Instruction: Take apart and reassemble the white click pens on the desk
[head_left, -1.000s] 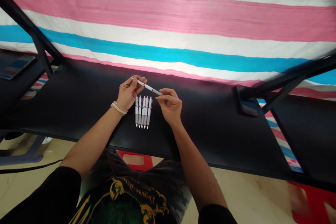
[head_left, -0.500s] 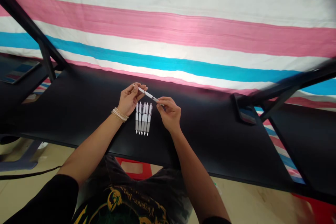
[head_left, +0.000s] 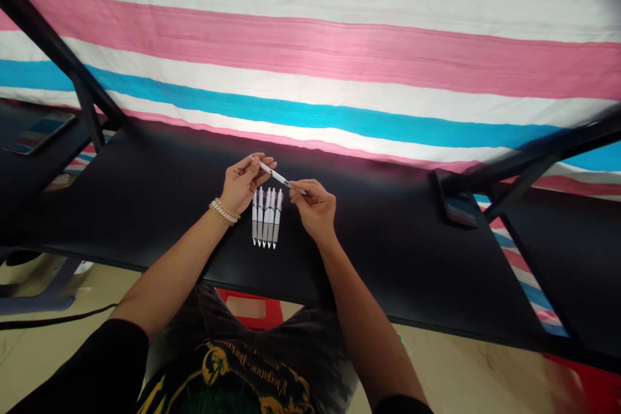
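White pen (head_left: 277,175) is gripped between both hands, slanted from upper left to lower right. It is held just above the top ends of a row of pens, near the tabletop's far edge and about midway along it. One end is pinched by the fingertips and thumb of the left hand (head_left: 241,184), and the other is caught between the thumb and forefinger of the right hand (head_left: 314,204). The remaining fingers of both hands are loosely curled, not clenched.

Directly below the held pen, five white pens (head_left: 265,218) with grey lower halves are laid side by side, with their tips toward the near edge, between the two hands. A gold bracelet (head_left: 224,211) is worn on the left wrist.

All of this is carried by a black tabletop (head_left: 388,259). Beyond its far edge, a striped cloth (head_left: 310,71) of pink, white and blue is hung. Black frame bars (head_left: 63,58) are seen at the upper left. Past the near edge, a dark T-shirt (head_left: 228,378) with gold print is seen, and a red stool (head_left: 250,306) stands on the floor.
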Motion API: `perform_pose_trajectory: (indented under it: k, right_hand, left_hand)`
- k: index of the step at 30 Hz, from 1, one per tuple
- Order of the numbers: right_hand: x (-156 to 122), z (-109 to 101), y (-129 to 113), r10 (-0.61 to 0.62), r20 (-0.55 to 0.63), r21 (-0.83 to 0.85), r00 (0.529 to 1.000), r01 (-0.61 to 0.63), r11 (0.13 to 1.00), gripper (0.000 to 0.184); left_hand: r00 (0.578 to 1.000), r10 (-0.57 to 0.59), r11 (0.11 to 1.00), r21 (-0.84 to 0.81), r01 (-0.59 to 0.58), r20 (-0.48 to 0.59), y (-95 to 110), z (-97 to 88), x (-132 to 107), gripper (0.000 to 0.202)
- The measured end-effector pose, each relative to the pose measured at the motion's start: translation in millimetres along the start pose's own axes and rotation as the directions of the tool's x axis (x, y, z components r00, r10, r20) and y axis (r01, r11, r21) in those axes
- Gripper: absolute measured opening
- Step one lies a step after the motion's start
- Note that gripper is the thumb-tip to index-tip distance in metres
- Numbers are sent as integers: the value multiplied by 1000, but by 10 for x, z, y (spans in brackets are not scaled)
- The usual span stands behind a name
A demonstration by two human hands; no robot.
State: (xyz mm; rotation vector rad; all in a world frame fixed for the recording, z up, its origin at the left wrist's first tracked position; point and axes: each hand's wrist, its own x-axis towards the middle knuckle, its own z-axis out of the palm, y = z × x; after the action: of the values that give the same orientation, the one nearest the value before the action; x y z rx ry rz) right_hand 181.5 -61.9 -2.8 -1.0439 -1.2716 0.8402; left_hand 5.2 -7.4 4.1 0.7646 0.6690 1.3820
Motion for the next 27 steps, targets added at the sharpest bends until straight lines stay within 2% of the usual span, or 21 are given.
perform_pose_trajectory:
  k: [2, 5, 7, 11, 14, 18, 21, 23, 27]
  right_hand:
    - [-1, -4, 3, -36, -10, -7, 999, 36, 999, 17]
    - [-14, 2, 11, 32, 52, 3, 998, -32, 999, 28]
    - [-23, 3, 14, 35, 78, -78, 996, -29, 997, 27]
    - [-27, -33, 5, -132, 107, -361, 985, 162, 918, 24]
    - [-25, -67, -6, -214, 105, -475, 971, 238, 848, 28]
    - [-25, -91, -35, -261, 41, -499, 965, 246, 831, 27]
    - [-32, -85, -59, -282, 14, -494, 959, 252, 832, 25]
    - [-44, -66, -62, -293, 41, -490, 955, 275, 827, 25]
    - [-74, -11, -29, -308, 86, -500, 947, 309, 809, 21]
  left_hand:
    - [1000, -3, 1000, 6, 3, -1, -6, 5, -7, 32]
    - [1000, -18, 1000, 1, 18, 12, -25, 26, -35, 33]
    - [999, -32, 999, -6, 32, 33, -44, 48, -60, 33]
    - [999, -29, 999, -16, 29, 30, -71, 73, -73, 31]
    - [1000, 4, 999, -47, -5, -28, -62, 39, -26, 27]
    - [988, 39, 993, -109, -55, -146, -9, -60, 56, 18]
    - [983, 22, 988, -147, -50, -183, 18, -89, 69, 13]
    - [985, -12, 990, -138, -11, -171, 6, -61, 45, 14]
    - [994, -71, 995, -82, 64, -82, -69, 47, -37, 22]
